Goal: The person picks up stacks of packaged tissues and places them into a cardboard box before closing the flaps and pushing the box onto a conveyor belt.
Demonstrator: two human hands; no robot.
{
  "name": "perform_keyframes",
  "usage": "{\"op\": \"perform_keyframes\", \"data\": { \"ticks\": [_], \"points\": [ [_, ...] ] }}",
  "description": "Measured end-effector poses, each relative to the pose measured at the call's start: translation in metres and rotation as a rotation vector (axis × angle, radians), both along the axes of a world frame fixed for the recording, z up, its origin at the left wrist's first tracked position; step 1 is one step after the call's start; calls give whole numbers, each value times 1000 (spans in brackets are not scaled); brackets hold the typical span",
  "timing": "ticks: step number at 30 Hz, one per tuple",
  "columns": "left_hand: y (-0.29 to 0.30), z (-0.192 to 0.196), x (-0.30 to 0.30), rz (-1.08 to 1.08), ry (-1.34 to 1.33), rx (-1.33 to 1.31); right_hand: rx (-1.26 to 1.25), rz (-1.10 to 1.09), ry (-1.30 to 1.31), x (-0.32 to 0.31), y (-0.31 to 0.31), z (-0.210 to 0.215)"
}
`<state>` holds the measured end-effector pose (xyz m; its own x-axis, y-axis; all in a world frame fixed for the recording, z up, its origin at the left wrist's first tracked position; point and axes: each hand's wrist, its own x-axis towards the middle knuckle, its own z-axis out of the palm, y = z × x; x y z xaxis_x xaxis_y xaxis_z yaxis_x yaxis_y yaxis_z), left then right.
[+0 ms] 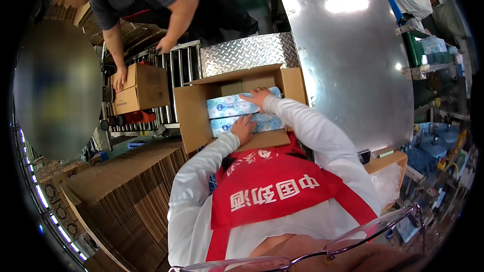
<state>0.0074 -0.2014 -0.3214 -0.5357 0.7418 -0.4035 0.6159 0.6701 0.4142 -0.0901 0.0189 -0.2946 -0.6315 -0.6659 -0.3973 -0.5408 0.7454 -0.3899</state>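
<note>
An open cardboard carton [192,116] stands in front of me with its flaps spread out. Inside it, side by side, lie a far pack [222,106] and a near pack [221,128], both wrapped in light blue and white film; they look like tissue packs. My left hand [243,130] rests on the near pack, fingers spread and flat. On the far pack's right part lies my right hand [258,97], its fingers also outstretched. Neither hand is wrapped around a pack. What lies beneath the packs is hidden.
A bare metal table [353,65] runs along the right, beside a treadplate [247,55]. At the far left a co-worker's hand [120,78] touches another carton [146,88] on a roller conveyor [176,63]. Flattened cardboard [126,191] is stacked left of me.
</note>
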Motion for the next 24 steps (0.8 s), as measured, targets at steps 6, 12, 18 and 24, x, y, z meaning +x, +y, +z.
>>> {"op": "perform_keyframes", "data": {
  "ticks": [6, 12, 18, 24],
  "points": [
    [-13, -14, -37, 242, -383, -353, 128, -700, -264, 11, -41, -102],
    [-4, -107, -35, 137, -455, -451, -481, -571, 138, 51, 104, -26],
    [28, -79, -50, 232, -355, -81, -491, -1975, 851, -5, 478, 96],
    [185, 55, -104, -199, -190, 343, -1260, -1933, 731, 44, 600, 41]
  ]
}}
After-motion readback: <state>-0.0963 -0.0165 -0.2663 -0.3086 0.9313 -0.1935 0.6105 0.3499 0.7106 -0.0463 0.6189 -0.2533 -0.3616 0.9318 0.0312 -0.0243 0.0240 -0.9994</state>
